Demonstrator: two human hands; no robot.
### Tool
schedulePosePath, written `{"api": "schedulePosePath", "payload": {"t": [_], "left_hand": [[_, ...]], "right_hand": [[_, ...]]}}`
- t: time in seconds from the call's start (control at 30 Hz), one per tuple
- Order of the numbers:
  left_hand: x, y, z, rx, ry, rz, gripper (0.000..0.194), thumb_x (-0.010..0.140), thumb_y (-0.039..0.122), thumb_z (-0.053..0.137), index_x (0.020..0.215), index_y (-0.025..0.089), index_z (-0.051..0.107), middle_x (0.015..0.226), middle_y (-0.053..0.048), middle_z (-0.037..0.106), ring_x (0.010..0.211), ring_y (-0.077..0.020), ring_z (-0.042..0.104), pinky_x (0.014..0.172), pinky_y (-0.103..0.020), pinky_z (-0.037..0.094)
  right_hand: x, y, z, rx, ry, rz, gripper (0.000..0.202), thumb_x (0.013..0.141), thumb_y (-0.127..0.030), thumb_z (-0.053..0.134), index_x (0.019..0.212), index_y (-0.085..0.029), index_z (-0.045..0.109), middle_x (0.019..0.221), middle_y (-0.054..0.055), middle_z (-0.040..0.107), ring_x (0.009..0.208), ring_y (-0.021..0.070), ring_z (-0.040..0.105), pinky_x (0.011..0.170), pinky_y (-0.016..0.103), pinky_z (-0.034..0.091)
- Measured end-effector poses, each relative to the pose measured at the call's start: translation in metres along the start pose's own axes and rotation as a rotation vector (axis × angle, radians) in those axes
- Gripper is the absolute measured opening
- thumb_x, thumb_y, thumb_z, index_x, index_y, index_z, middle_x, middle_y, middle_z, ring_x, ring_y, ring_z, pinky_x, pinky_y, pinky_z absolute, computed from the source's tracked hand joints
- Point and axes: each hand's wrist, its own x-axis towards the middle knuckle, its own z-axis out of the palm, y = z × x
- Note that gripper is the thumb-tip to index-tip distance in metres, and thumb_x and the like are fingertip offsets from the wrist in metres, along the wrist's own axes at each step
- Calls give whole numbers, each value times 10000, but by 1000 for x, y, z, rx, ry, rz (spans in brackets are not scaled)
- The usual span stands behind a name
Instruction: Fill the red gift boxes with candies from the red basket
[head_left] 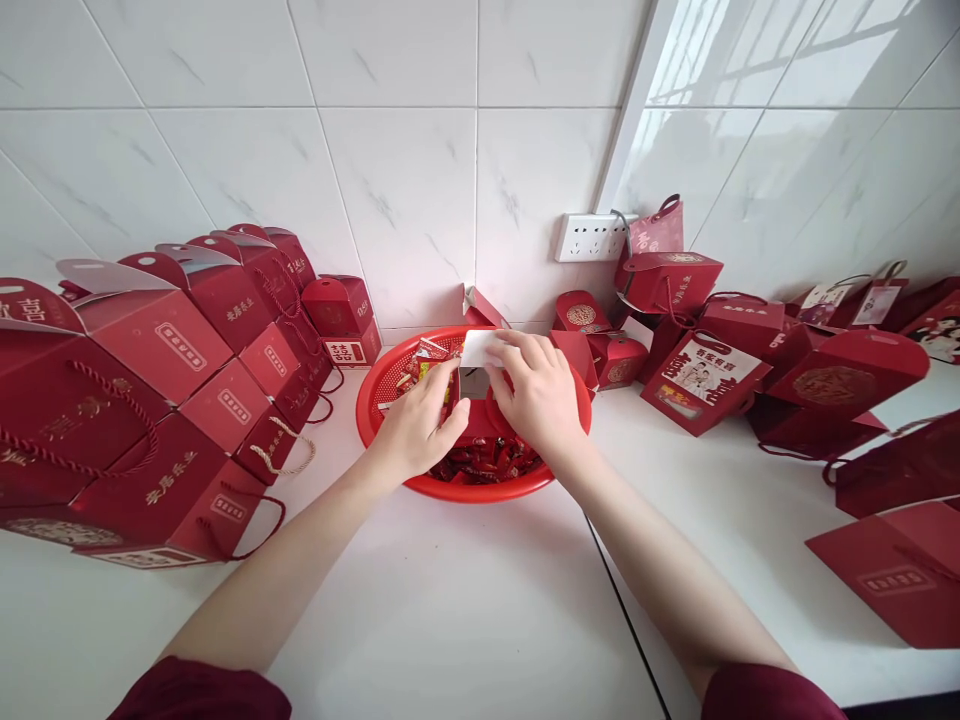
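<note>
Over a red plastic basket [369,432], both hands are on a small red gift box [484,418] with a pale inside. My left hand [420,420] grips the box's left side, its fingers along the wall and its thumb near the front. At the other side, my right hand [536,385] has its fingers bent over the top edge, on a raised white flap [478,346]. The box top looks open between the hands. Red-wrapped candies [487,460] lie in the basket in front of the box. Other small packets [427,352] show behind my left hand.
Stacked red gift boxes [184,350] with rope handles line the left side. More red boxes [705,375] lie loosely piled on the right. A power strip [589,237] is on the tiled wall behind. The white tabletop [450,600] has a dark seam at right.
</note>
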Motion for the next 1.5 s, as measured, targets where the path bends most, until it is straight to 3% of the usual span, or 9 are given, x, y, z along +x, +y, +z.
{"api": "schedulePosePath", "payload": {"t": [0.23,0.4,0.6,0.73,0.93,1.17,1.27,1.4,1.5], "left_hand": [[-1,0,0,-112,55,20,537,999,262,337,1534,241,312,1462,-67,551,1335,-227,539,1108,-384,451],[-1,-1,1,-35,130,50,482,906,178,411,1361,240,557,1422,-68,533,1358,-238,498,1155,-405,412],[2,-2,-4,-221,94,156,469,851,142,420,1282,215,589,1423,-54,570,1381,-242,487,1188,-426,383],[-1,-3,-2,-177,136,198,476,856,137,382,1295,200,555,1366,-71,605,1290,-252,553,1118,-435,444],[-1,-9,2,-109,178,29,459,856,137,357,1271,209,538,1322,-61,607,1267,-240,550,1101,-419,440],[4,-16,3,-148,185,-185,417,831,160,363,1174,260,579,1303,-28,624,1244,-262,565,1060,-432,459],[5,-15,3,-136,153,-189,407,848,171,359,1178,260,578,1295,-37,616,1228,-267,568,1063,-444,450],[4,-13,3,-125,137,-153,405,850,156,369,1175,260,586,1289,-29,607,1231,-251,564,1072,-426,441],[3,-12,3,-129,133,-138,392,869,163,360,1172,251,593,1276,-39,611,1229,-249,564,1059,-423,447]], "right_hand": [[-1,4,4,18,-152,2,263,1016,-212,468,1191,-194,665,1229,95,722,1160,272,622,973,417,380],[2,5,4,13,-233,-48,321,1040,-174,395,1055,-204,714,934,57,769,895,219,665,916,349,376],[4,5,-2,73,-213,-130,359,1062,-229,377,1011,-210,732,833,26,757,765,179,629,978,334,357],[1,2,-1,163,-195,-76,298,1043,-319,440,1030,-221,720,919,45,758,884,210,643,907,347,399],[0,-9,-9,257,-290,-122,416,893,-173,511,1307,-196,544,1370,103,607,1242,277,537,986,409,413],[9,12,-34,-114,-126,40,163,904,-124,482,929,-203,622,1020,149,648,956,314,555,764,411,421],[10,16,-34,-221,-242,94,111,920,-189,548,829,-195,610,852,129,656,817,288,576,673,374,384],[7,8,-20,-171,-501,300,334,962,-471,549,842,-172,637,756,135,678,654,279,627,555,342,345],[3,5,-7,-153,-598,367,384,971,-489,518,818,-167,662,742,158,686,670,310,670,555,341,362]]}}
